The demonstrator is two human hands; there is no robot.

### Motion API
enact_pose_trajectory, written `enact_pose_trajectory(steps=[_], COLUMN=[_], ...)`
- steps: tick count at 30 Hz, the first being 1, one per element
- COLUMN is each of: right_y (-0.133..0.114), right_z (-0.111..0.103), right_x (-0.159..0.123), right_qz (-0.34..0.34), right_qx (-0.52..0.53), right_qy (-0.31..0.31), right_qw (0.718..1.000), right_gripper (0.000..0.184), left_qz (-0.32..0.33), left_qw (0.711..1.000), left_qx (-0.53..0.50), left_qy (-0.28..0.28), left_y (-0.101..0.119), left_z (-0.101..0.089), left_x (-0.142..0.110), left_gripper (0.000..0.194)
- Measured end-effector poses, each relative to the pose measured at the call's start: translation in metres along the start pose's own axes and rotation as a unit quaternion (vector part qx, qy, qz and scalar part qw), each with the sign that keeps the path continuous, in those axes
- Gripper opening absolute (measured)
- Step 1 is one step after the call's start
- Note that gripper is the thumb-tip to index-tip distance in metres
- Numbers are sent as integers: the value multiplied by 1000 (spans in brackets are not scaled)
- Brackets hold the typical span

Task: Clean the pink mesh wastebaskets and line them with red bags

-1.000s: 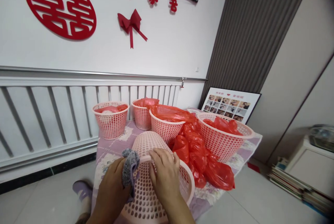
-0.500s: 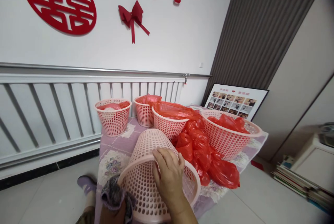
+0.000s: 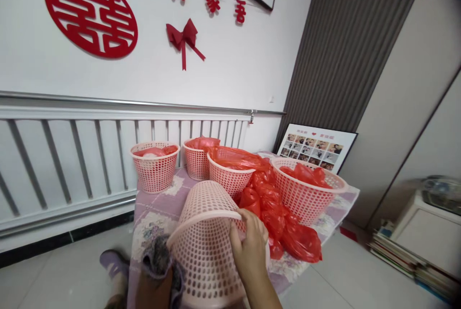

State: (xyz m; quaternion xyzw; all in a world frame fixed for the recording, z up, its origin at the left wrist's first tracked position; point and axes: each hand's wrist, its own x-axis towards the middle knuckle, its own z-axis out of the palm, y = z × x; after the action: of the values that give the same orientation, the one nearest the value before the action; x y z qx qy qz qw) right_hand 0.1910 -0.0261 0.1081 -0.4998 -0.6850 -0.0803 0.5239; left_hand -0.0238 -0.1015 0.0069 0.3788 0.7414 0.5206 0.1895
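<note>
A pink perforated plastic basket (image 3: 212,251) lies tipped on its side at the table's near edge, its mouth toward me. My right hand (image 3: 250,241) is closed over the upper right of its rim, thumb inside the mouth and fingers outside. At the rim's left side is my left hand (image 3: 158,290), with a grey-purple cloth (image 3: 158,256) bunched over it. The cloth hides the fingers of that hand and rests against the basket.
Behind stand pink baskets (image 3: 154,172) holding red plastic bags, with more red bags (image 3: 273,213) heaped on the table's flowered cloth (image 3: 153,225). A radiator (image 3: 82,155) runs along the wall. A photo board (image 3: 317,145) leans at the back right. Someone's shoe (image 3: 113,261) shows at lower left.
My right hand has slid rightward along the basket's rim and now grips its right side. The basket has turned slightly. My view has tilted up a little.
</note>
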Motion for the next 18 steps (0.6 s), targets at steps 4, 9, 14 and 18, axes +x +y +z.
enact_pose_trajectory(steps=[4,9,14,18], right_y=[6,-10,-35,-38], right_z=[5,4,1,8], right_x=[-13,0,27,28], right_qz=[24,-63,-117,-97], right_qx=[69,35,26,39], right_qy=[-16,-53,-97,-128], right_qw=[997,996,988,986], right_gripper=[32,38,46,27], left_qz=[105,269,327,298], left_qw=[992,954,930,941], left_qx=[74,126,168,161], left_qy=[14,-27,-12,-3], left_y=[42,68,78,76], left_z=[-39,-46,-26,-16], left_x=[20,31,35,38], left_gripper=[36,31,36,40])
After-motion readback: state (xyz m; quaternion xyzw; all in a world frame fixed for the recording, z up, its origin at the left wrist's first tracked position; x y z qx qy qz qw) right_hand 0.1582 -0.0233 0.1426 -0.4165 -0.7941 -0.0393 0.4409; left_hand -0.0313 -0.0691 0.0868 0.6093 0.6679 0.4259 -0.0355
